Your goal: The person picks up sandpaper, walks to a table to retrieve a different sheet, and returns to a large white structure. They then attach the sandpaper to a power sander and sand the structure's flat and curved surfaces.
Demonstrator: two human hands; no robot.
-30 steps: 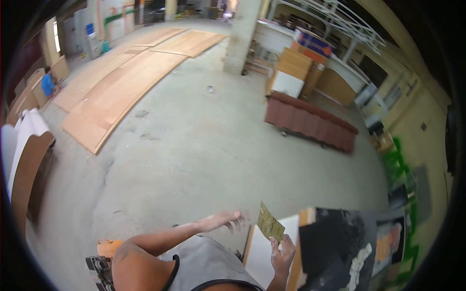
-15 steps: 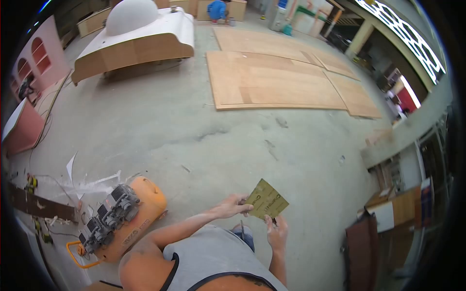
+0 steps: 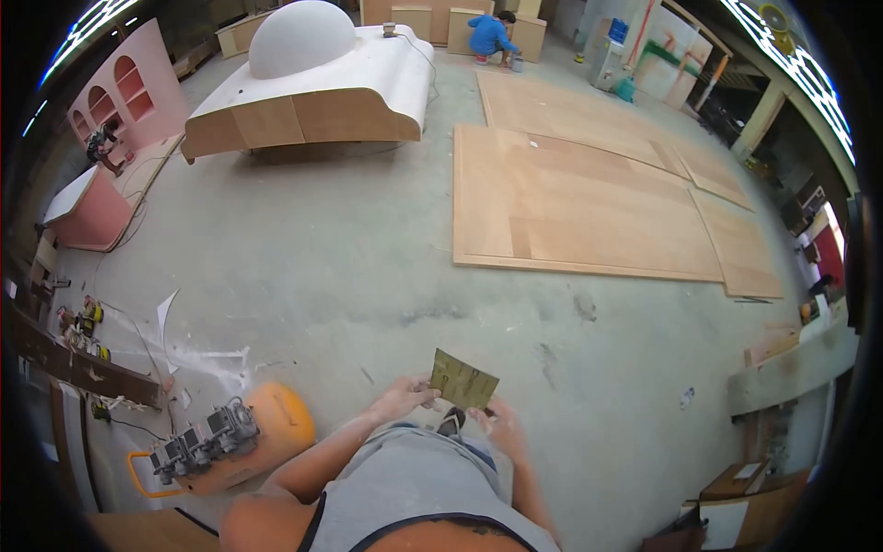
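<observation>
Open grey concrete floor (image 3: 349, 290) ahead of left hand (image 3: 405, 397), right hand (image 3: 498, 426); orange cylindrical compressor (image 3: 283, 419) blocks left side, flat tan plywood panels (image 3: 589, 207) farther ahead.

Soft, fairly even indoor light fell across the middle of the scene, leaving the grey floor (image 3: 359, 267) pale and low in contrast. At two o'clock, a lattice of ceiling lights (image 3: 825, 109) glared to pure white; thinner light strips (image 3: 69, 57) shone at ten o'clock. Shadow pooled beneath the white domed structure (image 3: 302, 41), between ten and eleven. A fisheye lens bent lines toward the edges and left all four corners black. Near six o'clock, print on the olive sheet (image 3: 464, 378) looked too soft to read.
</observation>
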